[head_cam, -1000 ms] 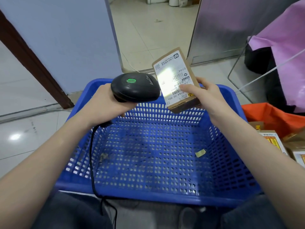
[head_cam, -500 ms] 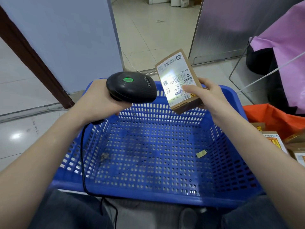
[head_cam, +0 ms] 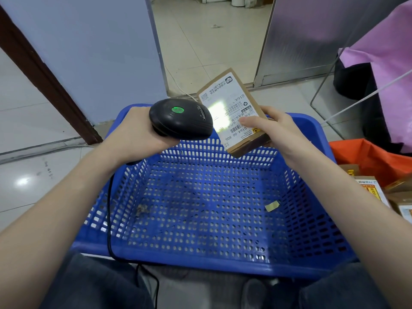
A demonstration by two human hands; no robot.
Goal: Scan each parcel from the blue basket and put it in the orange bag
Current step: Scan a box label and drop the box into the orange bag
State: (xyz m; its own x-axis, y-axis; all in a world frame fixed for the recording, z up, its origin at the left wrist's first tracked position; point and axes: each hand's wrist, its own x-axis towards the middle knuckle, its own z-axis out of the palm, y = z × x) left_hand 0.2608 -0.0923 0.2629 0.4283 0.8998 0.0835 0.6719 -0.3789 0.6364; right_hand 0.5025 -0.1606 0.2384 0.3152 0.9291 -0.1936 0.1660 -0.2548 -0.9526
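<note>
My left hand (head_cam: 136, 132) grips a black barcode scanner (head_cam: 180, 118) with a green light on top, above the far rim of the blue basket (head_cam: 223, 267). My right hand (head_cam: 276, 130) holds a small brown cardboard parcel (head_cam: 231, 108) tilted upright beside the scanner's nose, thumb on its white label. A bright patch of scanner light falls on the label. The basket holds no parcels, only a scrap of tape (head_cam: 272, 206) and some dirt. The orange bag (head_cam: 374, 157) lies at the right with several scanned parcels (head_cam: 370, 188) in it.
The scanner's black cable (head_cam: 109, 219) hangs over the basket's left wall down to my lap. A pink sheet on a wire frame (head_cam: 383, 50) stands at the far right. A blue wall and an open doorway are ahead.
The scanner and parcel sit closer together, and the light patch has shifted toward the label's left edge. Both hands otherwise stay above the far rim.
</note>
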